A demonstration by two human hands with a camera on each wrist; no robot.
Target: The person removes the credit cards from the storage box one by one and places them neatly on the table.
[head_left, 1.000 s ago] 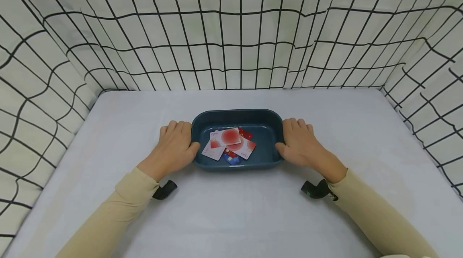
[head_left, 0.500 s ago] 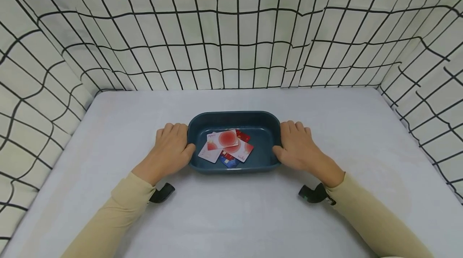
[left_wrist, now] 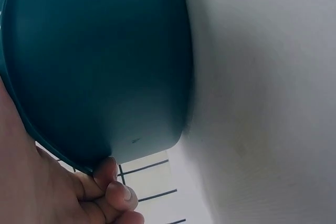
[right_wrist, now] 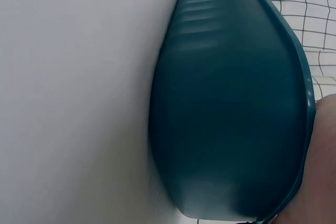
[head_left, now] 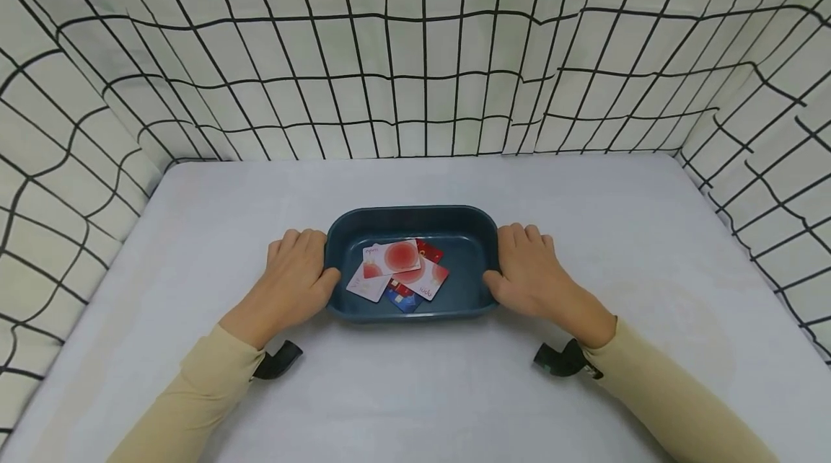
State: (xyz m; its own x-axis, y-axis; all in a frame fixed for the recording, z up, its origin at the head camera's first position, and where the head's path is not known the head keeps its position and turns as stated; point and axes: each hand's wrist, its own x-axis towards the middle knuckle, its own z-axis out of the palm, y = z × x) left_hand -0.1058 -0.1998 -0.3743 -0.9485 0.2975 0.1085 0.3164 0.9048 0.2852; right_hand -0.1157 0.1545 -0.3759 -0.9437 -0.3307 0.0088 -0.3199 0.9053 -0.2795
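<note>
A dark teal plastic tub (head_left: 469, 272) with rounded corners lies between both hands in the head view. My left hand (head_left: 293, 281) grips its left end, thumb over the rim. At the opposite end my right hand (head_left: 531, 274) holds on the same way. Inside, left of centre, several cards overlap: a white and red card (head_left: 389, 258) on top, a blue card (head_left: 404, 300) and a red card (head_left: 431, 252) partly covered. The left wrist view has curled fingers (left_wrist: 119, 195) at the rim. The tub's outer wall (right_wrist: 226, 93) fills much of the right wrist view, its underside close to the table.
White cloth covers the table (head_left: 415, 391). Pale curtains with a black grid pattern (head_left: 415, 52) stand along the back and both sides. A black wrist camera (head_left: 279, 360) sits under the left sleeve, another black camera (head_left: 560, 360) under the right.
Both hands have moved the tub towards the person and slightly left in the head view, the cards inside it keeping their arrangement. The grip at both ends looks the same.
</note>
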